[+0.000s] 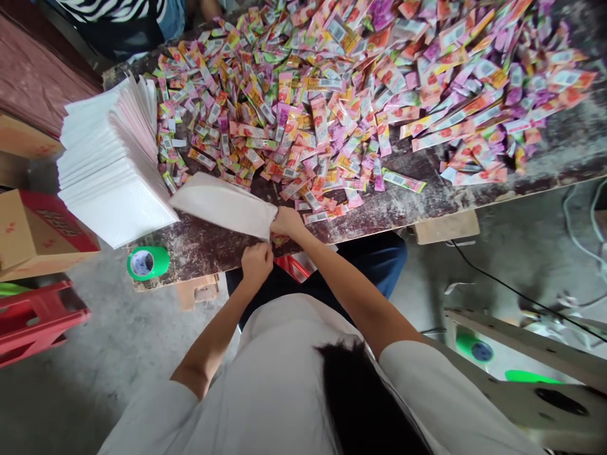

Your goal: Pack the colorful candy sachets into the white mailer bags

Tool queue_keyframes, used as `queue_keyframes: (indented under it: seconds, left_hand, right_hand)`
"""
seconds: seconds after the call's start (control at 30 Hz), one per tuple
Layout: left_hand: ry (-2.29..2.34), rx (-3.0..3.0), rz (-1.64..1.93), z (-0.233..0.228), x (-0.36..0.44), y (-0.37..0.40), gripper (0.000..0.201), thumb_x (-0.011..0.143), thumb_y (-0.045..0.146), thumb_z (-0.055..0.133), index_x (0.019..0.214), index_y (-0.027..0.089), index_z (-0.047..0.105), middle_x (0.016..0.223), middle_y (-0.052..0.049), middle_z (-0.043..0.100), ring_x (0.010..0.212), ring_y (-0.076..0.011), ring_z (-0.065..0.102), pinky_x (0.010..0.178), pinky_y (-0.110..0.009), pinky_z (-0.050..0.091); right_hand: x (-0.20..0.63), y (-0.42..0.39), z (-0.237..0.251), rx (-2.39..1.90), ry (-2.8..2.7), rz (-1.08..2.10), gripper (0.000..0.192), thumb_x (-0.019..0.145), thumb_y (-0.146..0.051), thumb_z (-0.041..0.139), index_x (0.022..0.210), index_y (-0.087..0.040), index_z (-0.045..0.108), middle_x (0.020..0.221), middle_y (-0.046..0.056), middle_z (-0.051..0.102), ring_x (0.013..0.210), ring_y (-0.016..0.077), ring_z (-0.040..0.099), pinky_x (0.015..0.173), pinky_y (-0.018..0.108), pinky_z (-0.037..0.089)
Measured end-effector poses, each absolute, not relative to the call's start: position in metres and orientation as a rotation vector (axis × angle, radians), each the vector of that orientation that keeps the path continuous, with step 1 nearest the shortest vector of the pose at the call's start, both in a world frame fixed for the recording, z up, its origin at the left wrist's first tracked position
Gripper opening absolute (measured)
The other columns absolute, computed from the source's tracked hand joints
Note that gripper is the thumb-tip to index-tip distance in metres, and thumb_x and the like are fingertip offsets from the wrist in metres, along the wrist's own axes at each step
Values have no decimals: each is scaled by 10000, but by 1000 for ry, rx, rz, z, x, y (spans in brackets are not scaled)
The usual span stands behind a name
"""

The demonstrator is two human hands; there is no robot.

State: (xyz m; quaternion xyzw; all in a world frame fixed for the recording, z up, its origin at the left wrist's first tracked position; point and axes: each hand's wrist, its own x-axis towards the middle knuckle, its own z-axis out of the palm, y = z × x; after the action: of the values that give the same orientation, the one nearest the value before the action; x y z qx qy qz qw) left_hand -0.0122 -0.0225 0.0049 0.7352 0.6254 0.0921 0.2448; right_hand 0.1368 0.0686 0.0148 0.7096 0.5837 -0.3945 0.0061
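A flat white bag [225,205] lies slantwise over the front edge of the table, its right end between my hands. My left hand [257,262] is closed at the bag's lower right corner. My right hand [287,222] is closed against the same end, slightly higher up. Its fingertips are hidden, and a bit of coloured wrapper shows just below it. Beyond the hands spreads a large heap of small colourful stick packets [313,120]. To the left stands a fanned stack of white bags [114,164], which the held bag's far end meets.
A green tape roll [148,263] sits at the table's [379,212] near left corner. Cardboard boxes [42,230] and a red plastic stool [40,319] are at left. Another person [128,25] is across the table. A black cable [512,284] runs at right.
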Motion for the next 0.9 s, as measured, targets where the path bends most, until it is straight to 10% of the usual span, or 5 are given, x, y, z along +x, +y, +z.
queue_keyframes:
  seconds: [0.23,0.47,0.63,0.77,0.9]
  left_hand:
    - [1265,1028,828,-4,-27,-9,602,657,410,815,1190,219,611,1190,-96,680,1153,-249,639,974,-374,513]
    - [1225,563,1070,5,3,-13,491,566,403,867,992,213,712,1078,-63,744,1211,-279,627,1043,-385,498]
    - [1265,396,1135,11,-10,-16,370,532,316,833,860,198,708,922,-18,756,1008,-252,713,932,-361,556]
    - [1246,369,1018,21,-23,-22,408,479,292,841,844,181,696,826,-22,755,882,-275,736,861,-399,580]
    - [1224,374,886,25,-29,-37,475,445,292,859,874,172,694,794,-35,752,820,-286,734,832,-434,583]
  right_hand:
    - [132,51,35,2113,1989,-1291,554,792,-431,666,1243,-122,581,1180,168,704,1095,293,684,854,293,504]
    - [115,17,68,1928,2273,-1094,606,698,-252,723,1236,-79,504,1284,237,581,1187,352,573,989,463,449]
    - [141,3,82,1609,2556,-1690,434,817,-247,620,1228,-131,545,1195,101,622,1102,220,575,936,320,475]
    - [146,-23,75,2143,2473,-1689,266,929,-151,422,1056,-184,652,1070,60,669,1030,171,617,948,276,460]
    - [139,-45,53,2751,2144,-1449,346,863,-304,630,1172,-152,601,1190,134,615,975,214,621,877,315,500]
